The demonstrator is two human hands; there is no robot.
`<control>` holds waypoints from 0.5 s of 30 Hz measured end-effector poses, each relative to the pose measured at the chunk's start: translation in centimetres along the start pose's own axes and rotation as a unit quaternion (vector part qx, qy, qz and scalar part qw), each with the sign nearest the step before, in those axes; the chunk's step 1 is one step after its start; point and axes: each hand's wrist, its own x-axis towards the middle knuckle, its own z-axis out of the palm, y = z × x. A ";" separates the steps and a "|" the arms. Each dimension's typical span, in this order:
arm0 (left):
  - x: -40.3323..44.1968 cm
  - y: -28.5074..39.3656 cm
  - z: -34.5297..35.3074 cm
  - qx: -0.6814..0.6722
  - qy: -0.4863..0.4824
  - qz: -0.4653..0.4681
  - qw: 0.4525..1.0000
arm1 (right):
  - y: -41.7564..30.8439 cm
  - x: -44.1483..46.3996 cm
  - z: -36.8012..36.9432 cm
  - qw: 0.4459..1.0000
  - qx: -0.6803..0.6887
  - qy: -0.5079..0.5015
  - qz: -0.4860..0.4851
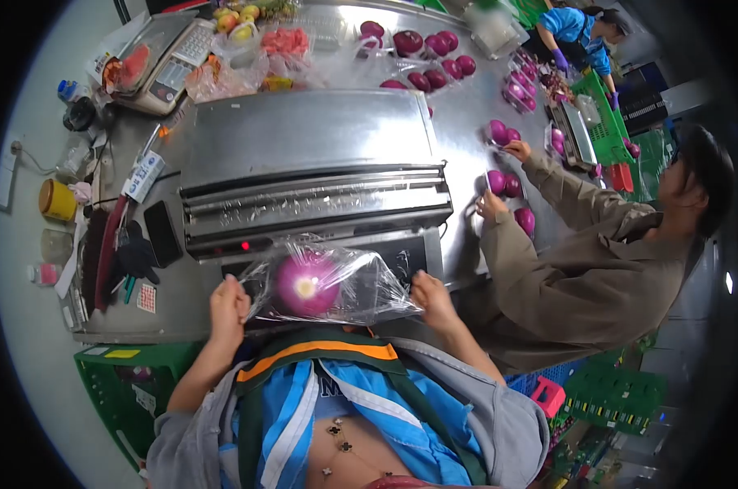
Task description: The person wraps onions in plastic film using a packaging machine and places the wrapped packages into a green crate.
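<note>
Clear plastic film (pixel 369 281) is stretched over a purple onion (pixel 308 281) at the front of a metal film-wrapping machine (pixel 304 134). My left hand (pixel 229 306) is closed on the film's left edge, beside the onion. On the opposite side, my right hand (pixel 434 300) pinches the bunched right end of the film. The onion lies nearer my left hand, its pale root end facing up. Glare and creases in the film hide what is under its right part. A red light glows on the machine's front.
To my right, a co-worker (pixel 597 244) handles packs of purple onions (pixel 503 183). Another person (pixel 581 37) bends over a green crate (pixel 601 114) farther back. A scale (pixel 161 65), a dark glove (pixel 135 254) and a yellow jar (pixel 57 200) are on the left.
</note>
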 end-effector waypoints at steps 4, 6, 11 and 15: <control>-3.9 -0.1 -8.1 0.036 0.125 -0.149 0.980 | -0.9 -4.6 -6.1 0.996 -0.008 0.045 0.072; -6.0 -1.4 -7.9 0.040 0.006 -0.137 0.990 | 0.3 -5.8 -2.7 0.965 -0.235 0.095 0.068; -6.3 -3.0 -6.0 -0.113 0.088 -0.147 0.979 | 3.6 -2.4 4.7 0.968 -0.208 -0.099 -0.102; -6.9 -3.1 -5.4 -0.131 0.099 -0.151 0.975 | 5.0 -0.1 7.9 0.916 -0.342 -0.135 -0.159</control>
